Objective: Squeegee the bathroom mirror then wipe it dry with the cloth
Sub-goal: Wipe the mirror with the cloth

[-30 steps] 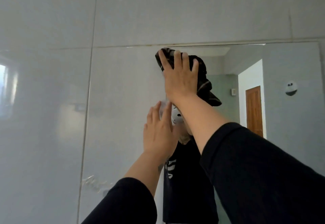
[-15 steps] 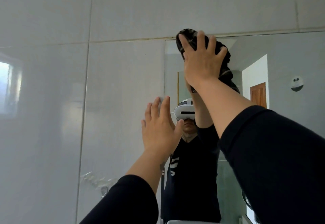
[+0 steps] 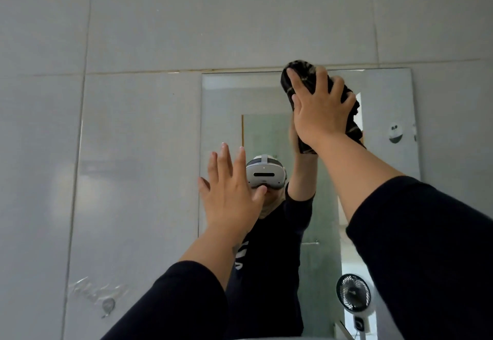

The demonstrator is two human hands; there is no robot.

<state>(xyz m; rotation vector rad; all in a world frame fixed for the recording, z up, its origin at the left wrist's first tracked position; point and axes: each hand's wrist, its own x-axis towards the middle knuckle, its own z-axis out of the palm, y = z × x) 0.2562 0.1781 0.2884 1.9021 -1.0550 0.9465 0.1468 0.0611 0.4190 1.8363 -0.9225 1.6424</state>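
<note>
Pressing the dark cloth (image 3: 305, 76) against the mirror (image 3: 386, 99) top, the right hand (image 3: 320, 115) lies spread; its long axis slants lower-right. The left hand (image 3: 229, 195) is flat, fingers straight.

One mirror (image 3: 384, 99), one dark cloth (image 3: 304, 71), one left hand (image 3: 229, 195), one right hand (image 3: 320, 115), one fan (image 3: 353, 293) in reflection

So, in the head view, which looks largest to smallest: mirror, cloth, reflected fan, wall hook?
mirror
cloth, partly under the right hand
reflected fan
wall hook, its clear pad too faint to judge
</note>
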